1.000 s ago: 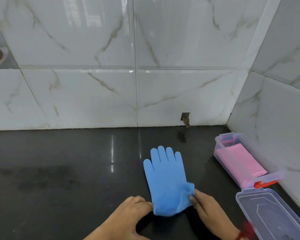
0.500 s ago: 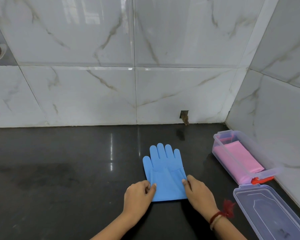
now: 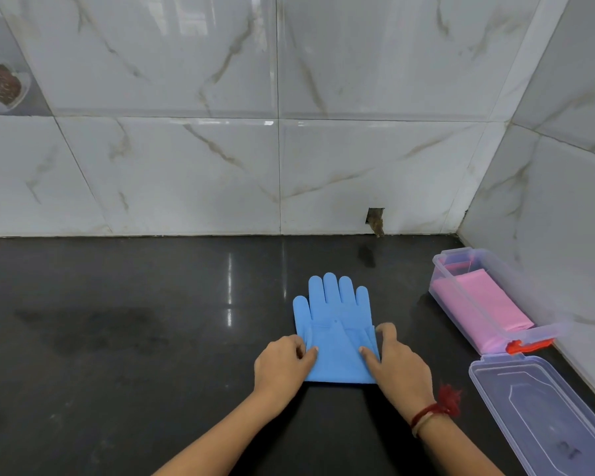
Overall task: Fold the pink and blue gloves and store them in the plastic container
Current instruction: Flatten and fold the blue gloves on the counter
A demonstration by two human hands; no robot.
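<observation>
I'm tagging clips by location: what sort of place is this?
Probably a home kitchen corner: a dark polished countertop meets glossy marble-look wall tiles, with a plastic container on it.

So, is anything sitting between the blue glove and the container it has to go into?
Nothing visible. Only bare counter lies between the blue glove and the plastic container to its right. The container is open, its lid lying separately nearer the camera. The folded pink glove already lies inside.

A glossy black counter (image 3: 117, 338) meets white, marble-veined wall tiles (image 3: 186, 173). A small broken notch (image 3: 375, 219) sits at the wall's base. A picture tile (image 3: 0, 84) shows far left.
</observation>
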